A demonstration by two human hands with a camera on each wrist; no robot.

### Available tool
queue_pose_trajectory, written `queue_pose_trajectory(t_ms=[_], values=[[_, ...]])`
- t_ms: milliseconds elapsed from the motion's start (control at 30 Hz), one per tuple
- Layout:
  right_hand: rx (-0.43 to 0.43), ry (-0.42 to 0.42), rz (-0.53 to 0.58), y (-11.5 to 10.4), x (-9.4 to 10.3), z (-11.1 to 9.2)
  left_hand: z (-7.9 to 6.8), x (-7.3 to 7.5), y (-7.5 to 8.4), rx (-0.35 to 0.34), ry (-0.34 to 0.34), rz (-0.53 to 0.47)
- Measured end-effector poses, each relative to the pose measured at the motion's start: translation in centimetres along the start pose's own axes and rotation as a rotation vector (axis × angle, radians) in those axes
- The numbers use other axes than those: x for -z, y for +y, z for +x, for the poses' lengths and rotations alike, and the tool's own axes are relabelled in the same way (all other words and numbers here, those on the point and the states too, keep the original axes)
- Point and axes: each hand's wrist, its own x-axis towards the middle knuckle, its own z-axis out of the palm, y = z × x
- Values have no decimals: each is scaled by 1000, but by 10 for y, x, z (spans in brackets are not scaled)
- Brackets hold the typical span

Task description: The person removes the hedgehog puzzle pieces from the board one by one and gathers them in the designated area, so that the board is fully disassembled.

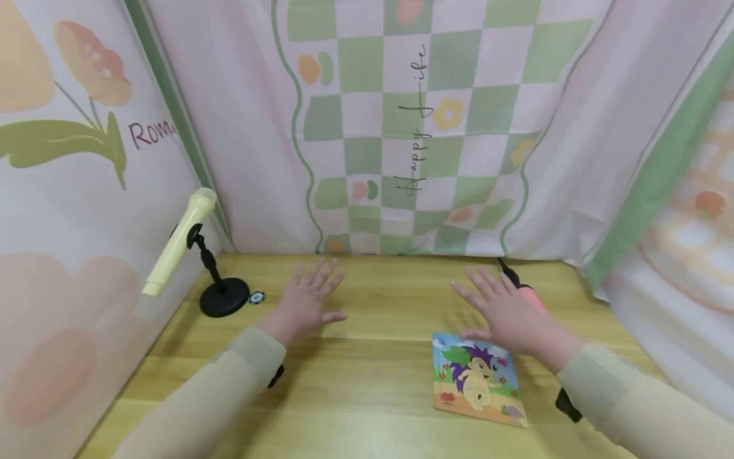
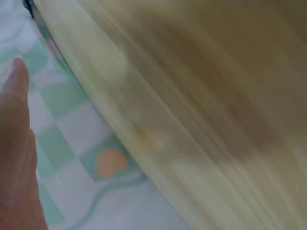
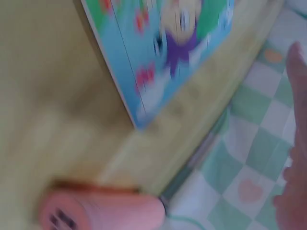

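Observation:
My left hand (image 1: 306,303) hovers with spread fingers over the left middle of the wooden table, holding nothing. In the left wrist view, part of that left hand (image 2: 17,158) shows at the left edge. My right hand (image 1: 510,312), also spread and holding nothing, is above the far edge of a square picture board (image 1: 478,382) with a purple-spined hedgehog on it. In the right wrist view, thin lines cross the picture board (image 3: 158,43). Partly behind the right hand lies a pink cylindrical thing (image 1: 533,299) with a dark, narrow end; its kind is unclear.
A pale yellow microphone (image 1: 180,242) leans in a black stand (image 1: 223,297) at the left. Beside the base lies a small round chip (image 1: 257,298). A checkered curtain (image 1: 401,159) hangs along the table's back edge, with printed cloth (image 1: 57,255) on the left side.

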Motion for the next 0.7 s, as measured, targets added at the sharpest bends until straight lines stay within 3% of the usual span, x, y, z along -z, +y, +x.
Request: queue_pose_trajectory(t_ms=[367,500,700], values=[[-33,-276,370,-31,-23,-54,15,13,89,-156,-122,-187],[-34,-302,408,-38,-32,-58,23,11,108,-189,-127,-221],[-123,-330,435,-46,-35,-44,38,5,128,-193,-133,-308]])
